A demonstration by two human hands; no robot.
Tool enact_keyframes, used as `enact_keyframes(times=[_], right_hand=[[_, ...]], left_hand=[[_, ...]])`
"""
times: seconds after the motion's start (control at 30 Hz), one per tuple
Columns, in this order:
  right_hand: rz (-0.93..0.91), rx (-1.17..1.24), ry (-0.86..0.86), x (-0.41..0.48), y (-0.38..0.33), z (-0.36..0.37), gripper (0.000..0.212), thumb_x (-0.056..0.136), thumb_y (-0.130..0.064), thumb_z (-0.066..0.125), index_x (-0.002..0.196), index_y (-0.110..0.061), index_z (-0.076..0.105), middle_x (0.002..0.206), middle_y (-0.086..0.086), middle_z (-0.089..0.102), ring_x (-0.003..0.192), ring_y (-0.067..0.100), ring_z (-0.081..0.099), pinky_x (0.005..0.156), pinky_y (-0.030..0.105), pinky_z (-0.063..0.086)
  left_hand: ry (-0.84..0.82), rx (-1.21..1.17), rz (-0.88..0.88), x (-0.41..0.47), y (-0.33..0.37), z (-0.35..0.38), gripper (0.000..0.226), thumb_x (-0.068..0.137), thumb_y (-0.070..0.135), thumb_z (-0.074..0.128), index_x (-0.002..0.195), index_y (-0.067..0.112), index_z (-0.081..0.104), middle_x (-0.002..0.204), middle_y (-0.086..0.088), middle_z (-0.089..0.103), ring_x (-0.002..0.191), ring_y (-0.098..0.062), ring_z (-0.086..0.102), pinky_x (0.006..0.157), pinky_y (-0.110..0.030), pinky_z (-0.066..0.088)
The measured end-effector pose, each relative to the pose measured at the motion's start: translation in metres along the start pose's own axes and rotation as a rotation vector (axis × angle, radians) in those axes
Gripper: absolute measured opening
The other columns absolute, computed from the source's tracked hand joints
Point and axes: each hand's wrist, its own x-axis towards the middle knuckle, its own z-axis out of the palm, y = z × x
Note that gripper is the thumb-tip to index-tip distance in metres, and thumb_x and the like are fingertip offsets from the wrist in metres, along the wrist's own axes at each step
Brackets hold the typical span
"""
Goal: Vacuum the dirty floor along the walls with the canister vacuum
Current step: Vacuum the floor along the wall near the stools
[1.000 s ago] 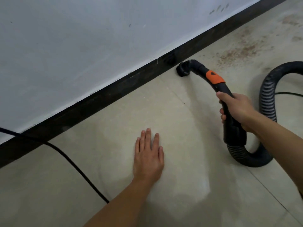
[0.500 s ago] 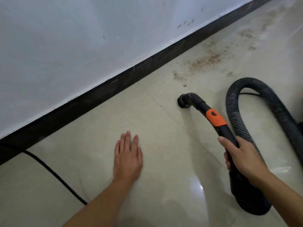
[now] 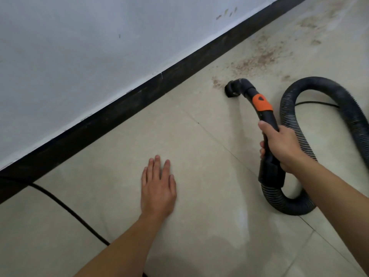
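As the left hand [image 3: 157,194] rests flat on the floor [image 3: 199,146], the right hand [image 3: 283,146] wraps its fingers [image 3: 262,150] round the stiff, likely light vacuum wand [image 3: 268,118], nozzle [image 3: 232,89] beside dirt [image 3: 257,60] near the floor's wall edge.

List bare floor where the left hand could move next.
Free: tiles between left hand, baseboard and nozzle; also between left hand and hose. Crowded: cord at lower left, wand and hose by right hand, dirt past nozzle.
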Motion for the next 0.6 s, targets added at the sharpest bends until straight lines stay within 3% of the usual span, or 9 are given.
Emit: enact_keyframes(times=[0.4, 0.6], right_hand=[[0.033, 0.023, -0.049, 0.062, -0.039, 0.052, 0.035, 0.087, -0.044, 0.067, 0.087, -0.013, 0.052, 0.059, 0.007, 0.051, 0.038, 0.019, 0.050, 0.045, 0.029, 0.049], [0.021, -0.022, -0.098, 0.091, -0.058, 0.076, 0.037, 0.084, -0.045, 0.068, 0.087, -0.012, 0.052, 0.060, 0.008, 0.053, 0.039, 0.020, 0.050, 0.048, 0.031, 0.050]], left_hand=[[-0.014, 0.024, -0.001, -0.003, 0.000, 0.002, 0.056, 0.098, 0.036, 0.022, 0.146, 0.016, 0.041, 0.157, -0.012, 0.027, 0.147, -0.026, 0.020, 0.119, -0.040, 0.016], [-0.017, 0.038, -0.002, -0.001, -0.001, 0.003, 0.055, 0.097, 0.035, 0.024, 0.145, 0.016, 0.043, 0.156, -0.012, 0.029, 0.146, -0.027, 0.023, 0.118, -0.042, 0.022]])
